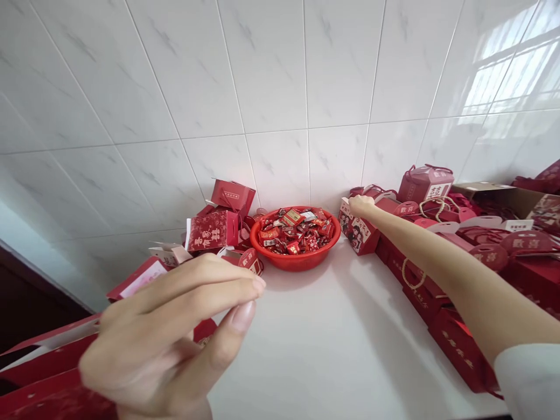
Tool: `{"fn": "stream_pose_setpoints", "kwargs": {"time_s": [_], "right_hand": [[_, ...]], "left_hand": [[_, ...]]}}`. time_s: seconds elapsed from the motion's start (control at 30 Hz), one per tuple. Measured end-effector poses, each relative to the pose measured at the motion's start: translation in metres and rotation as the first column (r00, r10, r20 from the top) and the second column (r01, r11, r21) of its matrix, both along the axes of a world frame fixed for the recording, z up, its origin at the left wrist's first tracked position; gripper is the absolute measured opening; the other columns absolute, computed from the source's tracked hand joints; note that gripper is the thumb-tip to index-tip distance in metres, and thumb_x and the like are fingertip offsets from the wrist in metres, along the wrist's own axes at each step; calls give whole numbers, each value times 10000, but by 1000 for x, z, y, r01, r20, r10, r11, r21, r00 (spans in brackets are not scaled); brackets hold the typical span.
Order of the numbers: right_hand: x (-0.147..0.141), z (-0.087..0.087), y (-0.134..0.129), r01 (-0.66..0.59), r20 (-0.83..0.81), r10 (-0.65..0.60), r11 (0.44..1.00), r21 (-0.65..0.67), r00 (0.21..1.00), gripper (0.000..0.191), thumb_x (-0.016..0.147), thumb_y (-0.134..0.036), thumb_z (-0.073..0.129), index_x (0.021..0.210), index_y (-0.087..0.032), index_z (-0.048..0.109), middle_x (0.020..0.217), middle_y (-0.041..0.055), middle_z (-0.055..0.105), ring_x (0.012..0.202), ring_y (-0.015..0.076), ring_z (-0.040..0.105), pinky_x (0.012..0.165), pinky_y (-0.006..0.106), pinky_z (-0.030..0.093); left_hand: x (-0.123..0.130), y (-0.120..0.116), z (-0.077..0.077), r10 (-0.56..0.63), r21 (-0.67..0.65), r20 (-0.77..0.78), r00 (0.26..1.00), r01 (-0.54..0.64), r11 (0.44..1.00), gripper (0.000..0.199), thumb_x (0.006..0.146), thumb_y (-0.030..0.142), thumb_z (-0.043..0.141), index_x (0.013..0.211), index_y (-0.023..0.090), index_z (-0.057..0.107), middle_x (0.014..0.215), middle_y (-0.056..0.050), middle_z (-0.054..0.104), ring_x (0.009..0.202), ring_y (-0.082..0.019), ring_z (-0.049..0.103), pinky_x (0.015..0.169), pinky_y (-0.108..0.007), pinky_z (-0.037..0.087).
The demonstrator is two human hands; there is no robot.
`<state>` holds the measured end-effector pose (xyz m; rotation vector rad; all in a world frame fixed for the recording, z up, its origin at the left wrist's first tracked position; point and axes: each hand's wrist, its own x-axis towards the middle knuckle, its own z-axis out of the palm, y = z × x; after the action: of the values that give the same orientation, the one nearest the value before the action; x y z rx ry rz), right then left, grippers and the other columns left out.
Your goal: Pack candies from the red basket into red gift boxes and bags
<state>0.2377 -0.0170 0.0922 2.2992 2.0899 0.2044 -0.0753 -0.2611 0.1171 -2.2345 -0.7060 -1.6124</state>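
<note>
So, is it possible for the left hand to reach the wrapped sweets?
Probably yes: the left hand looks empty, and the wrapped sweets lie uncovered in the red basin.

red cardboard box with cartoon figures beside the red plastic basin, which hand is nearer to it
Right: the right hand holds the box at its top. The left hand is apart from it, in the left foreground.

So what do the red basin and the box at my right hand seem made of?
The red basin looks like glossy plastic: smooth, evenly coloured, with a rounded rim. The box at your right hand seems printed paperboard: flat panels, straight folded edges; its finish possibly matte.
</note>
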Motion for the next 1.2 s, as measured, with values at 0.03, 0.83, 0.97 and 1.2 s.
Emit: {"fn": "stream_pose_setpoints", "kwargs": {"time_s": [0.03, 0.83, 0.97, 1.2], "right_hand": [[-2, -1, 2, 16, -4, -16, 1000, -4, 1000, 361, 976, -102, 450, 1289, -68, 627, 1265, 272, 640, 1206, 307, 635, 896, 376, 525], [-204, -40, -58, -831, -200, 848, 525, 186, 491, 409, 904, -263, 554, 1311, -217, 565, 1343, 118, 608, 1101, 241, 651, 752, 271, 490], [-218, -58, -70, -866, -241, 861, 485, 122, 448, 313, 889, -113, 481, 1155, -151, 641, 1168, 134, 665, 966, 221, 660, 663, 260, 426], [-176, -53, -82, -864, -400, 858, 439, 246, 322, 205, 765, -6, 495, 801, -129, 656, 863, 75, 674, 773, 149, 563, 665, 240, 365]], "left_hand": [[0, 0, 1, 0, 6, -26, 1000, 0, 1000, 270, 786, 138, 624, 905, 347, 746, 786, 54, 758, 649, -179, 701, 670, -346, 623], [-30, 50, 2, 225, -305, 231, 947, -149, 941, 48, 824, 219, 696, 801, 219, 739, 771, 23, 720, 673, -149, 646, 621, -302, 522], [-32, 50, 0, 245, -385, 177, 953, -161, 909, 94, 843, 291, 677, 817, 226, 740, 819, 5, 738, 745, -164, 672, 644, -275, 548], [-44, 72, -7, 290, -612, -109, 951, -294, 734, 218, 863, 409, 615, 918, 256, 762, 1000, -8, 766, 897, -200, 694, 814, -289, 555]]}}
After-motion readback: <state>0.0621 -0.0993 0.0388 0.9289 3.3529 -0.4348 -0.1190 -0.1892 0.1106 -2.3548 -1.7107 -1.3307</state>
